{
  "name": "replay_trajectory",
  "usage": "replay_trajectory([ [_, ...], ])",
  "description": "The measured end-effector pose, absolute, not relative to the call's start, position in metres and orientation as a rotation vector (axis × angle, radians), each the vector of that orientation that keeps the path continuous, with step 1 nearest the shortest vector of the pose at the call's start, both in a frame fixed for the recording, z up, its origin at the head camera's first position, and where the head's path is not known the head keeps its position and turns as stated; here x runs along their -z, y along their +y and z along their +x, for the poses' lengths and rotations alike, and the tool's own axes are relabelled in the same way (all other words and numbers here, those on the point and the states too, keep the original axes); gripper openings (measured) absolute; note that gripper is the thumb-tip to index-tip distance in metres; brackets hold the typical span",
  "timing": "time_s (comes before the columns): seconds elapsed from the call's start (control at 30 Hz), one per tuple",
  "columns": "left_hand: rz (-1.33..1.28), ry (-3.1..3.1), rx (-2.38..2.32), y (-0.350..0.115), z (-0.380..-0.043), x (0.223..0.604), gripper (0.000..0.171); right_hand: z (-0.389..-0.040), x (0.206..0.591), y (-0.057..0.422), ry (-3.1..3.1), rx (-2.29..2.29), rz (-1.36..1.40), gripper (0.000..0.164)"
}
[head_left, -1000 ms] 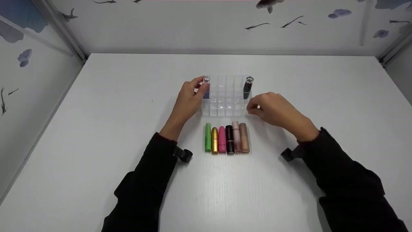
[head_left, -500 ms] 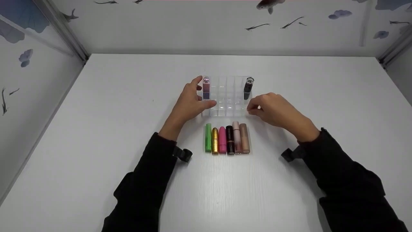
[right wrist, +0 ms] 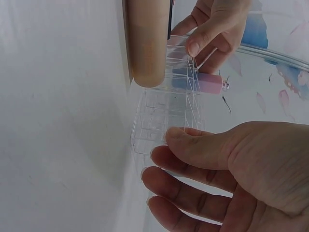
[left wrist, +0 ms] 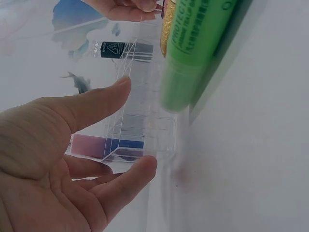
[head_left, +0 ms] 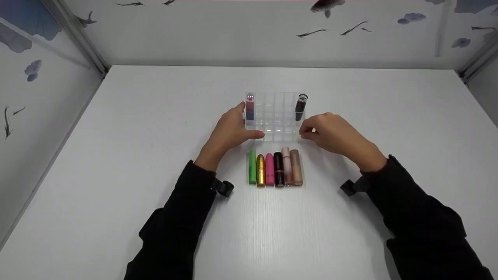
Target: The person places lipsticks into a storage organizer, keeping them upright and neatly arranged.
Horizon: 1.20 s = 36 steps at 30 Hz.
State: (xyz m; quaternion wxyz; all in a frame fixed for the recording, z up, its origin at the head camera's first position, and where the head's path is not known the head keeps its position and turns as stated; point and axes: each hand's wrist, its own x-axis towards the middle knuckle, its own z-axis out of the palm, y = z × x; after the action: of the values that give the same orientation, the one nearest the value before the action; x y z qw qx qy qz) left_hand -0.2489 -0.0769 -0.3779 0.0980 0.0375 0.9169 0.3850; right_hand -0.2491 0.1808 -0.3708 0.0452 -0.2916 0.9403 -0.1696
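Observation:
A clear lipstick organizer (head_left: 279, 136) stands on the table. A pink-and-blue lip gloss tube (head_left: 250, 108) with a silvery top fills its back left slot; a black tube (head_left: 300, 107) leans in the back right one. Along the organizer's left side lie the fingers of my left hand (head_left: 233, 126), its thumb stretched out over the front left part. My right hand (right wrist: 207, 159) pinches the front right corner between thumb and forefinger, the other fingers loosely bent.
In front of the organizer lies a row of lip tubes: green (head_left: 253, 167), gold (head_left: 261, 170), bright pink (head_left: 269, 169), black (head_left: 279, 169), pale pink (head_left: 287, 167) and beige (head_left: 296, 167). Patterned white panels (head_left: 233, 35) stand behind and beside the white table (head_left: 155, 109).
My left hand has let go of the pink-and-blue tube, opened its thumb away and slid toward me along the organizer's left side. The right hand stays at its corner.

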Motion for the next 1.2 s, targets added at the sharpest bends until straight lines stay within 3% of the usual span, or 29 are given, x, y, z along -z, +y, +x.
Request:
replay_trajectory([
  [0.7, 0.073, 2.79, -1.095, -0.072, -0.247, 0.382, 0.094, -0.245, 0.37, 0.179, 2.908, 0.472, -0.88, 0.011],
  [0.93, 0.068, 2.785, -1.14, -0.073, -0.246, 0.382, 0.086, -0.236, 0.356, 0.177, 2.878, 0.364, -0.868, 0.031],
  [1.2, 0.059, 2.781, -1.125, -0.074, -0.247, 0.382, 0.087, -0.226, 0.348, 0.175, 2.678, 0.39, -1.223, 0.03],
])
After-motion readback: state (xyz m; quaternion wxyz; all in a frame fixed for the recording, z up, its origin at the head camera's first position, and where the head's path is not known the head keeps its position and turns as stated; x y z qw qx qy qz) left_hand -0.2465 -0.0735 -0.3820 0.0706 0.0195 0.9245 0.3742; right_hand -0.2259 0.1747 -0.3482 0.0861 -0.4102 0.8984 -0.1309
